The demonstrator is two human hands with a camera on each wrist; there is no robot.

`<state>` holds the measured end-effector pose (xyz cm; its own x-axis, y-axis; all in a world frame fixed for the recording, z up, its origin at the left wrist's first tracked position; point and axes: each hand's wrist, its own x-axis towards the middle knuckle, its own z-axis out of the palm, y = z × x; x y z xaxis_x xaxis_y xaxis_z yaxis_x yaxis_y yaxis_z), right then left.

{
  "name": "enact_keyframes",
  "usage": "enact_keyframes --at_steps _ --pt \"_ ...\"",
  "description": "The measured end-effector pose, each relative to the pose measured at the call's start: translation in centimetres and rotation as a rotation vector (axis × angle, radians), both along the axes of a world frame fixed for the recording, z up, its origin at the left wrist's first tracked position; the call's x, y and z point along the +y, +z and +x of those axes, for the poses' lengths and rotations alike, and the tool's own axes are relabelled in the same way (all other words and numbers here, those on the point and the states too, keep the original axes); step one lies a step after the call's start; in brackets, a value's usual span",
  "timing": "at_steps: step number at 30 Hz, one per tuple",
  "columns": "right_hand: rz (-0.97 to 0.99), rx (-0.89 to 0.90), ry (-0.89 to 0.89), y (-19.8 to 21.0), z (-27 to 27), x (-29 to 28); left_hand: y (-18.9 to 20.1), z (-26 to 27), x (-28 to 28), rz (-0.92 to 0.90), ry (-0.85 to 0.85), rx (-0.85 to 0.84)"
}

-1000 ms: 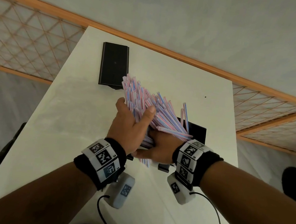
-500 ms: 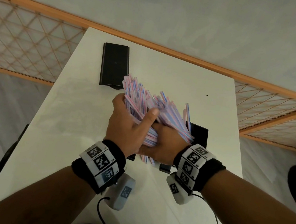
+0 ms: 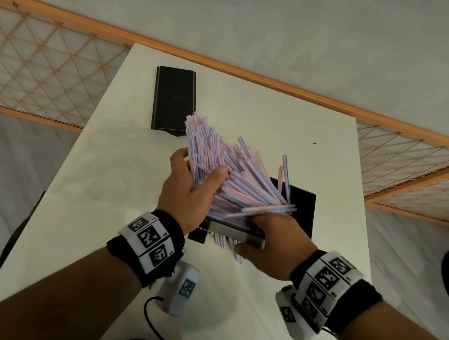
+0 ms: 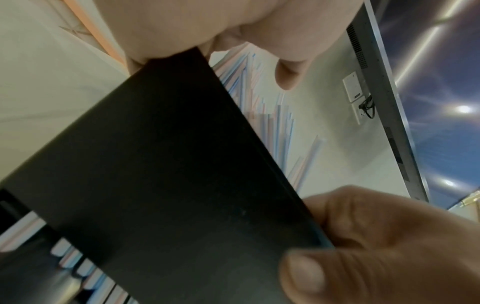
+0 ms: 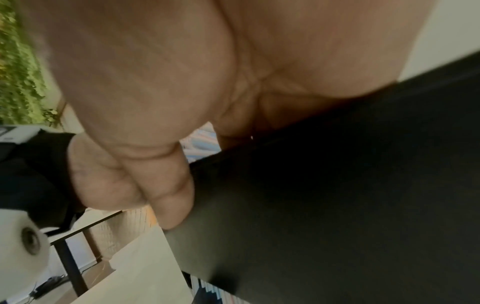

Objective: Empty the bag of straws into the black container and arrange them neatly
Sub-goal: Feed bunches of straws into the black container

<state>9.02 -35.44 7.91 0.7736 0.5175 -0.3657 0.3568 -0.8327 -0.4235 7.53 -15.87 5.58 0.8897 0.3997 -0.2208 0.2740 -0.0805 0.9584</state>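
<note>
Both hands on straws and black container
Left hand point(image 3: 186, 190) grips fanned straws point(image 3: 234, 176); right hand point(image 3: 273, 242) holds black container point(image 3: 302, 206) near edge.

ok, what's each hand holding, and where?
Left hand grips the straws mid-bundle; right hand holds the black container at its near end.

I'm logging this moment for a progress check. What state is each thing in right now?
straws: fanned out in a messy bundle, leaning out of the container, a few ends poking past its near edge.
black container: tilted, held at its near end.
left hand: grips the bundle of straws from the left.
right hand: grips the container's near end.
black lid: lies flat on the table, apart.
white table: bears the lid.
</note>
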Motion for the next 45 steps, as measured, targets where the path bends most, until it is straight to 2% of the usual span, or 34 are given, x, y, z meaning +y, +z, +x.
enact_keyframes --at_steps 5,8,15,22,26,29,39,42,45 --pt "-0.039 -0.031 0.017 -1.0 1.0 1.1 -0.3 0.1 0.0 0.008 -0.011 -0.017" --pt "-0.198 0.088 -0.003 -1.1 1.5 1.5 -0.6 0.0 0.2 0.014 -0.027 -0.028" --pt "-0.279 0.257 -0.002 -1.7 3.1 3.7 -1.3 0.0 0.1 -0.001 -0.063 -0.037" --pt "-0.395 0.286 -0.011 -1.2 3.8 5.3 -1.4 -0.2 0.0 -0.043 -0.05 -0.056" --pt "-0.356 0.178 -0.063 -0.9 3.5 5.4 -1.0 -0.2 0.1 -0.041 -0.072 -0.044" --pt "-0.387 0.196 -0.045 -0.9 3.5 5.9 -0.9 -0.3 0.1 -0.035 -0.081 -0.052" --pt "-0.24 0.141 0.004 -1.1 3.2 6.0 -0.8 -0.4 0.0 -0.015 -0.064 -0.009" --pt "-0.24 0.108 0.024 -1.3 3.1 5.8 -0.4 -0.4 -0.1 -0.021 -0.053 0.0" --pt "-0.153 0.033 0.03 -1.2 2.7 5.6 0.5 -0.6 0.1 -0.025 0.019 -0.014"
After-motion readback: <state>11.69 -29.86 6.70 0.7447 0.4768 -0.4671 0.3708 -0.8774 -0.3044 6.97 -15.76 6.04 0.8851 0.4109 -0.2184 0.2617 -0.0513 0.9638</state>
